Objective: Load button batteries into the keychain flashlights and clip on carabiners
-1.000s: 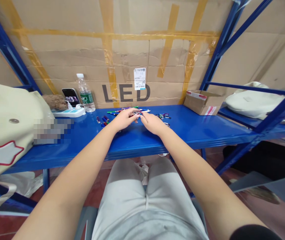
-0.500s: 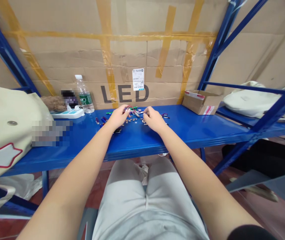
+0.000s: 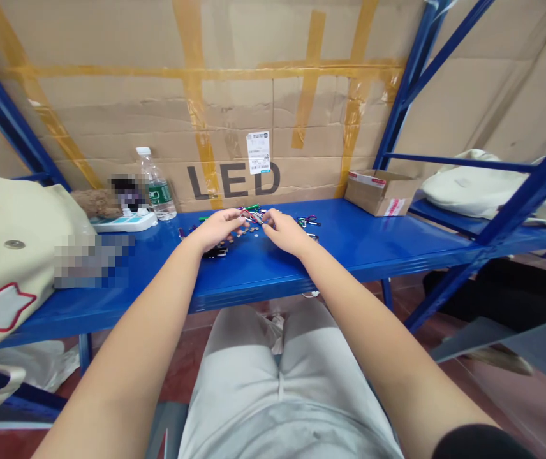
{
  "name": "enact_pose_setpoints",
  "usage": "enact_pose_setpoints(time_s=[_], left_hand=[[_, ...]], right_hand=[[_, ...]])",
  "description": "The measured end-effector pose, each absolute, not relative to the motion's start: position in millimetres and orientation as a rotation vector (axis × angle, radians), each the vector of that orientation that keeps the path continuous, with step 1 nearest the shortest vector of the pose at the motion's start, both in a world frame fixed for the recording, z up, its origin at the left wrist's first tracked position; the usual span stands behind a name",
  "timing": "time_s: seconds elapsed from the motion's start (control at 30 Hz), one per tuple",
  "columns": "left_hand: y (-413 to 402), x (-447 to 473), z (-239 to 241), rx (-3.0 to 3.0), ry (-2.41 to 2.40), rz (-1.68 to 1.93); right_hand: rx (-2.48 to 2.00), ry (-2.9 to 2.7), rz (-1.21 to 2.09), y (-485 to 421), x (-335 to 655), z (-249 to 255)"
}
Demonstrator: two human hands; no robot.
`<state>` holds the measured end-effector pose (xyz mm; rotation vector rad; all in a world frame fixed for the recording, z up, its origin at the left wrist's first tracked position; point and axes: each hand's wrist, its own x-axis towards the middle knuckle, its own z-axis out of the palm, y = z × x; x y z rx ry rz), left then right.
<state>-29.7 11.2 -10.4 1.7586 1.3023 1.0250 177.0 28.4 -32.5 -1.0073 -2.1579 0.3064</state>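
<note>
My left hand (image 3: pixel 220 229) is closed in a pinch over the blue shelf, its fingertips on a small red-and-silver tube (image 3: pixel 255 218). Facing it, my right hand (image 3: pixel 281 232) has its thumb and fingers bent together close to the tube's other end; what they hold is too small to make out. Small round coin-like discs (image 3: pixel 249 231) lie scattered below and between the hands. Green and other coloured slim tubes (image 3: pixel 252 208) lie behind the fingers. Several dark tubes (image 3: pixel 216 253) rest under my left wrist, and more coloured ones (image 3: pixel 309 222) lie right of my right hand.
An open cardboard box (image 3: pixel 381 192) stands on the shelf at the right. At the left are a water bottle (image 3: pixel 159 191), a white power strip (image 3: pixel 127 222) and a cream bag (image 3: pixel 19 223). A taped cardboard wall (image 3: pixel 235 115) and blue posts (image 3: pixel 400 102) close in the work surface (image 3: pixel 363 242).
Both hands have drawn slightly lower, toward me, and the left has opened its wrist angle a little. The whole view has shifted slightly as the head turned.
</note>
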Motion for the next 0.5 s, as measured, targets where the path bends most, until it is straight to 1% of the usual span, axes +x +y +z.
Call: enact_pose_setpoints(time_s=[0.1, 0.27, 0.4, 0.5], left_hand=[[8.5, -26.2, -11.0, 1.782, 1.175, 0.955], [2.5, -23.5, -7.9, 1.816, 1.133, 0.861], [2.8, -23.1, -8.3, 1.767, 1.111, 0.92], [10.2, -27.1, -12.2, 1.697, 1.272, 0.992]], right_hand=[[-0.919, -2.19, 0.347, 29.3, 175.7, -34.4], [-0.834, -2.159, 0.322, 31.6, 175.1, -35.4], [-0.864, -2.152, 0.299, 32.8, 176.0, -35.5], [-0.899, -2.171, 0.276, 32.1, 176.8, -35.8]])
